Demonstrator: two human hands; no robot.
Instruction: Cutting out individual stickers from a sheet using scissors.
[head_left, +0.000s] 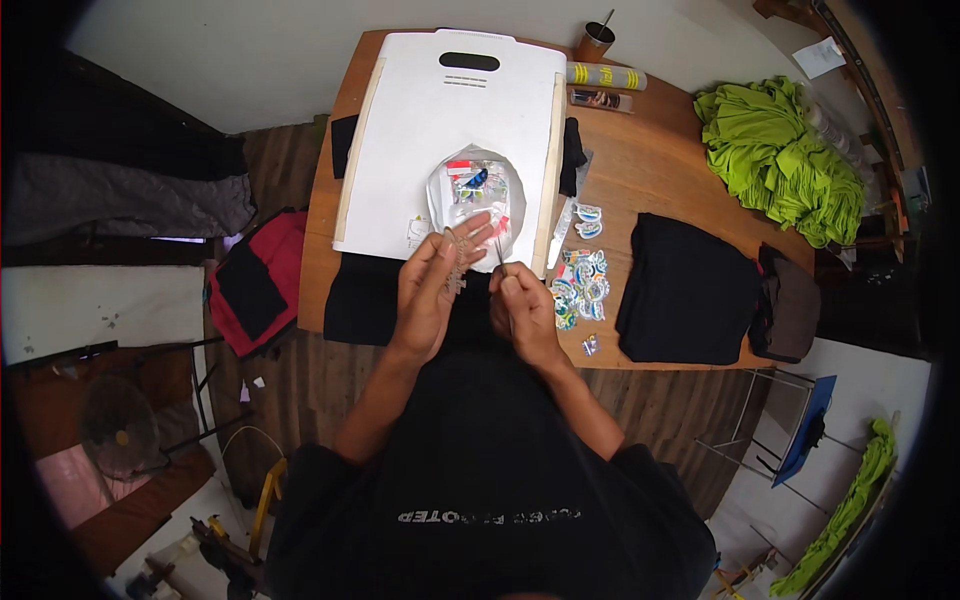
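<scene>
My left hand (425,300) holds a small see-through piece with a pale pattern (459,265) between thumb and fingers, the other fingers stretched out. Close beside it, my right hand (525,310) is closed round a thin dark pointed tool (499,250), its tip up; whether it is tweezers or a pick I cannot tell. Both hands are over the near edge of a white board (400,130) with a handle slot. Just beyond my fingers, a round whitish container (434,200) on the board holds printed pieces in red, blue and white (475,180).
Right of the board lie several shiny sticker-like cutouts (582,285) and folded black cloth (685,290) on the wooden table (640,150). Lime-green cloth (780,160) is heaped at the far right. A brown cup (594,42) stands at the back. Red cloth (270,265) is at the left.
</scene>
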